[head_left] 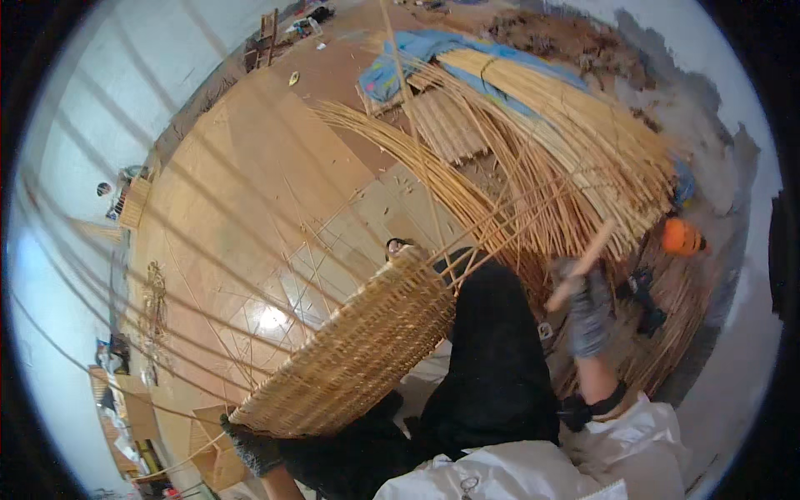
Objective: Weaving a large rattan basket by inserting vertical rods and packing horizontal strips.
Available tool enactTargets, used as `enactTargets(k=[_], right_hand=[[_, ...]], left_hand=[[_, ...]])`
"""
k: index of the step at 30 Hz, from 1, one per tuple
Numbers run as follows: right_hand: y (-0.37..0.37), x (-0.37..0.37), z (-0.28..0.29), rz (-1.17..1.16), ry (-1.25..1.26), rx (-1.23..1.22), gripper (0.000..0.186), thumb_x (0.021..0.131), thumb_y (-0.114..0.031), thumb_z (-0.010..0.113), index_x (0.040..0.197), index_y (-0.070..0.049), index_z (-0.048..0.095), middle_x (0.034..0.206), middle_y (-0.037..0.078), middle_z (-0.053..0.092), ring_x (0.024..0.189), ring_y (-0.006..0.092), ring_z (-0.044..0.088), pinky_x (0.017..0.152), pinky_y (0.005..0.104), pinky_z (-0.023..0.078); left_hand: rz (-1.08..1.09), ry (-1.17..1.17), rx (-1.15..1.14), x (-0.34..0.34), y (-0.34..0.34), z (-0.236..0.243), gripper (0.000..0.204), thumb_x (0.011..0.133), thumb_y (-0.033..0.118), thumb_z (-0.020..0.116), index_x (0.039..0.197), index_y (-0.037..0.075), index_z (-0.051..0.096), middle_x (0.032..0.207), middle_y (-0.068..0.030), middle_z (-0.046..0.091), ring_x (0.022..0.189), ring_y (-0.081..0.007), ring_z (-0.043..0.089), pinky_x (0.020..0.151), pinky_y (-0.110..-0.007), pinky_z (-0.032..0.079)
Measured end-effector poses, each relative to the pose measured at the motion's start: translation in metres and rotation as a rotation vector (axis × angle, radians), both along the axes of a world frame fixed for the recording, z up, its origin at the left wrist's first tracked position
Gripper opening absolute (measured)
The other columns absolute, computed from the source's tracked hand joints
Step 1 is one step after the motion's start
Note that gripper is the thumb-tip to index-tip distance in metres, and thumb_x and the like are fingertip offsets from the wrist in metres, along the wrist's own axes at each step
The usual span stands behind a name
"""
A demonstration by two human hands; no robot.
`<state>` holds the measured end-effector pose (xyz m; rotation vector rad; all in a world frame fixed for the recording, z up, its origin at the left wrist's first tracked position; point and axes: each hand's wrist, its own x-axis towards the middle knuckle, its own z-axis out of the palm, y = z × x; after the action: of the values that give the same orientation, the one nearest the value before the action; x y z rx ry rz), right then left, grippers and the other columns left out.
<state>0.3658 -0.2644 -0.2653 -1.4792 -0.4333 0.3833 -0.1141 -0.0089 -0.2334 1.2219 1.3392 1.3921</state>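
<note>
A woven cane basket piece (346,350) lies slanted across my lap, with long loose stakes fanning up and left from its far edge. My left hand (250,446), in a grey glove, is closed on its lower left corner. My right hand (583,300), also gloved, is raised right of my knee, gripping a short pale wooden stick (593,250) held diagonally, slightly blurred. A few stakes stick out from the piece's right end toward the upper right. A dark tool (642,304) lies just right of my right hand, its type unclear.
Large cane bundles (567,167) lie at the right with a blue cloth (400,58) and an orange object (683,236). A tan board floor (217,167) holds scattered offcuts. Low boxes (133,408) line the left wall; a pale wall rises at the right.
</note>
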Motion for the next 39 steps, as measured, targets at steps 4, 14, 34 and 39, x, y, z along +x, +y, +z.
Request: enactTargets(k=[4, 14, 34, 39], right_hand=[[0.131, -0.079, 0.048, 0.374, -0.548, 0.050, 0.042, 0.086, -0.039, 0.045, 0.099, 0.000, 0.055, 0.104, 0.013, 0.056, 0.094, 0.0270, 0.052, 0.082, 0.0355, 0.041], [0.153, -0.069, 0.038, 0.126, -0.223, 0.376, 0.044, 0.083, -0.034, 0.054, 0.110, -0.001, 0.047, 0.091, 0.008, 0.054, 0.080, 0.0181, 0.053, 0.067, 0.0294, 0.046], [0.310, -0.284, 0.195, 1.299, -0.255, -1.055, 0.027, 0.073, -0.022, 0.063, 0.079, 0.004, 0.060, 0.065, 0.015, 0.062, 0.057, 0.0204, 0.062, 0.049, 0.0297, 0.049], [0.313, -0.302, 0.168, 1.559, -1.187, -1.101, 0.026, 0.072, -0.028, 0.060, 0.080, -0.003, 0.065, 0.068, 0.013, 0.062, 0.059, 0.0235, 0.061, 0.054, 0.0345, 0.048]], left_hand=[[0.014, -0.026, 0.113, 0.022, -0.029, -0.003, 0.033, 0.088, 0.029, 0.041, 0.107, 0.002, 0.046, 0.099, -0.0102, 0.052, 0.094, -0.0198, 0.047, 0.084, -0.032, 0.039], [-0.646, -0.309, 0.022, 0.028, -0.004, 0.029, 0.044, 0.080, 0.034, 0.057, 0.105, -0.001, 0.055, 0.104, -0.0111, 0.058, 0.098, -0.0183, 0.052, 0.088, -0.031, 0.039], [-0.629, -0.610, -0.090, 0.059, -0.025, 0.014, 0.042, 0.066, 0.014, 0.075, 0.096, 0.008, 0.045, 0.087, -0.0026, 0.053, 0.087, -0.0152, 0.055, 0.078, -0.030, 0.047], [-0.516, -0.370, 0.060, 0.059, -0.025, 0.010, 0.057, 0.068, 0.037, 0.072, 0.107, 0.004, 0.047, 0.099, -0.0061, 0.054, 0.088, -0.0154, 0.051, 0.077, -0.029, 0.042]])
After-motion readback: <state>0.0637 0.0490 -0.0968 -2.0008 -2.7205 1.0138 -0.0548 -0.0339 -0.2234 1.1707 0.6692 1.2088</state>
